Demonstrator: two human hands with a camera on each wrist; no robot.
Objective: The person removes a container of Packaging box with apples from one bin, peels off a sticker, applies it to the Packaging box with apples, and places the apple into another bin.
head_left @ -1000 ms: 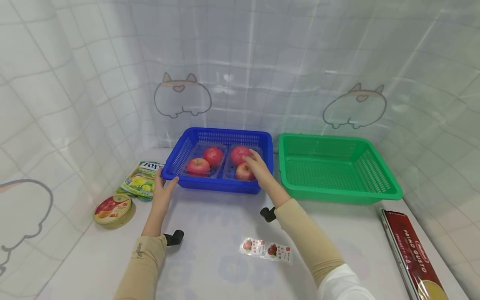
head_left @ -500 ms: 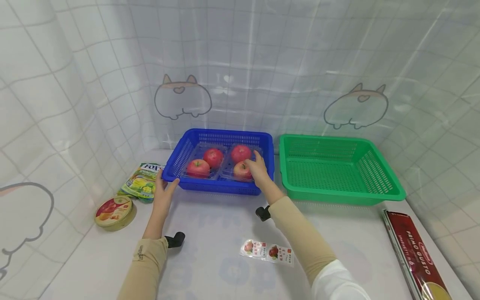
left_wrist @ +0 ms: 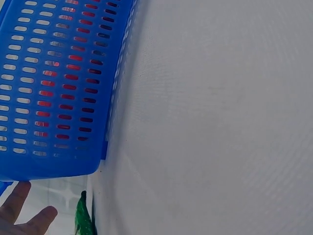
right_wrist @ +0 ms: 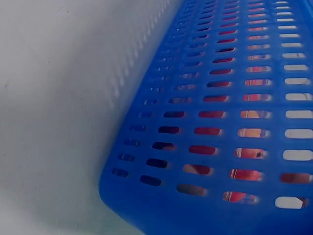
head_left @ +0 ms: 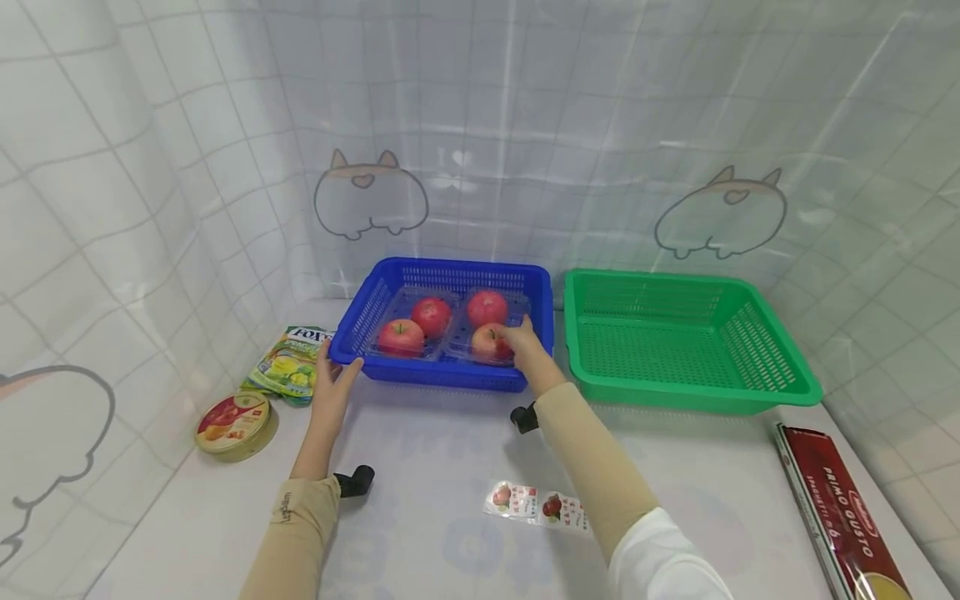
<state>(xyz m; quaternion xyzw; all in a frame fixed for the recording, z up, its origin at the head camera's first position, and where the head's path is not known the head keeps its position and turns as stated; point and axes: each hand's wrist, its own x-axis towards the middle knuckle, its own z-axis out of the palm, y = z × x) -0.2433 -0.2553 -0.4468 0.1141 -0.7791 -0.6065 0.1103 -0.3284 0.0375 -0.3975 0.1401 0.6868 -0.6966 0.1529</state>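
A blue basket (head_left: pixel 442 372) holds two clear plastic boxes side by side, each with two red apples. My left hand (head_left: pixel 330 392) is at its front left corner, thumb and fingers spread around that corner. The left wrist view catches two of its fingertips (left_wrist: pixel 18 191) just by the corner. My right hand (head_left: pixel 531 354) reaches over the front rim into the right-hand clear box (head_left: pixel 459 343). Its thumb lies against the front apple (head_left: pixel 489 342), and a finger points up near the box's right side. Whether it grips the box or the apple, I cannot tell.
A green basket (head_left: pixel 690 390) stands right of the blue one. At left lie a green and yellow candy bag (head_left: pixel 288 367) and a round tin (head_left: pixel 234 425). A strip of apple stickers (head_left: pixel 536 507) is in front, and a red spaghetti pack (head_left: pixel 840 508) lies at right.
My right hand has drawn back from over the two right-hand apples to the right front side of their box. My left hand stays at the corner. The view has shifted slightly.
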